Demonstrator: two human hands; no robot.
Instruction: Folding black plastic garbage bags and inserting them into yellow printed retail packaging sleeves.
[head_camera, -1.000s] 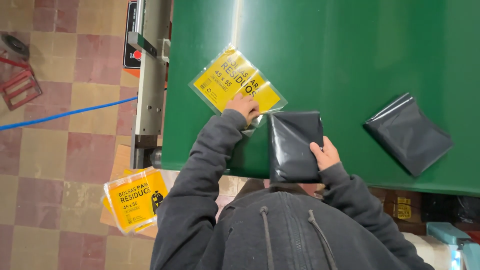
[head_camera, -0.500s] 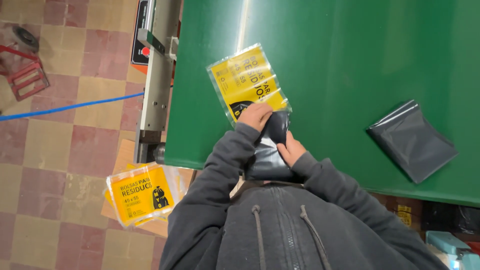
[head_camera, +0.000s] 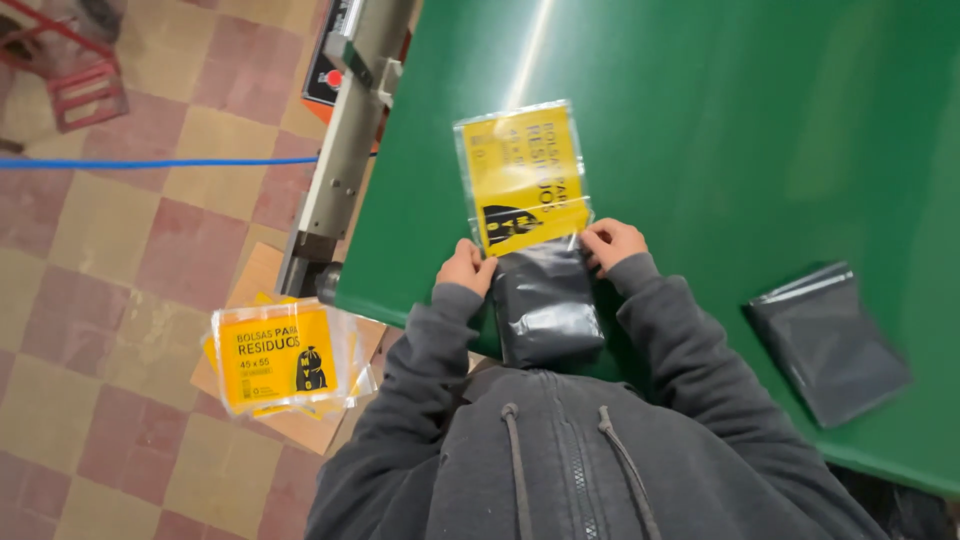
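The black wad (head_camera: 545, 305) lies at the near edge of the green surface (head_camera: 760, 130), its far end entering the mouth of the yellow sleeve (head_camera: 522, 175). Both hands, left (head_camera: 466, 268) and right (head_camera: 612, 243), pinch the mouth's corners either side. Judged from this, keep the mouth spread and level, and feed the wad straight so it doesn't snag.

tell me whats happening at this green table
A person in a grey hooded top stands at the green table, both hands at the open end of a clear plastic sleeve with a yellow printed label. The left hand and right hand pinch its two corners while a folded dark grey plastic bag pack sits partly inside the mouth. Another dark grey pack lies to the right. Finished yellow sleeves are stacked on the floor.
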